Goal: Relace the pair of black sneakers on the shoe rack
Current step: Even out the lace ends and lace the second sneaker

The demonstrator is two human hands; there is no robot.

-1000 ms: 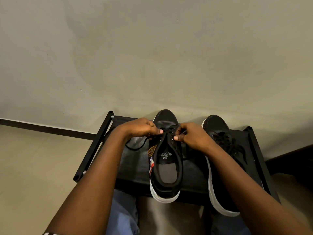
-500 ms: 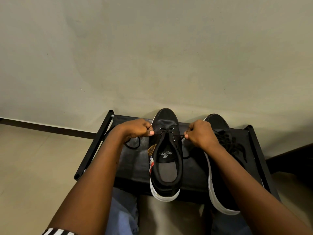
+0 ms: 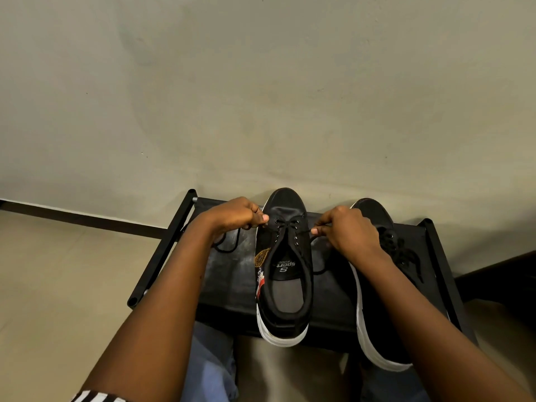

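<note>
Two black sneakers with white soles stand toe-to-wall on a black shoe rack (image 3: 229, 274). The left sneaker (image 3: 285, 268) is laced only through its front eyelets; its tongue and insole show. My left hand (image 3: 236, 213) pinches one end of its black lace (image 3: 290, 226) at the shoe's left side, and the slack loops down onto the rack. My right hand (image 3: 345, 230) pinches the other end at the shoe's right side. The lace runs taut between both hands. The right sneaker (image 3: 377, 216) is laced, partly hidden under my right forearm.
A plain beige wall (image 3: 261, 97) rises directly behind the rack, with a dark baseboard (image 3: 81, 219) at the left. Tiled floor (image 3: 58, 285) lies left of the rack. My knees in blue jeans (image 3: 211, 369) sit below the rack's front edge.
Both hands have drawn apart from the middle of the left sneaker out to its sides, pulling the lace tight across the front eyelets.
</note>
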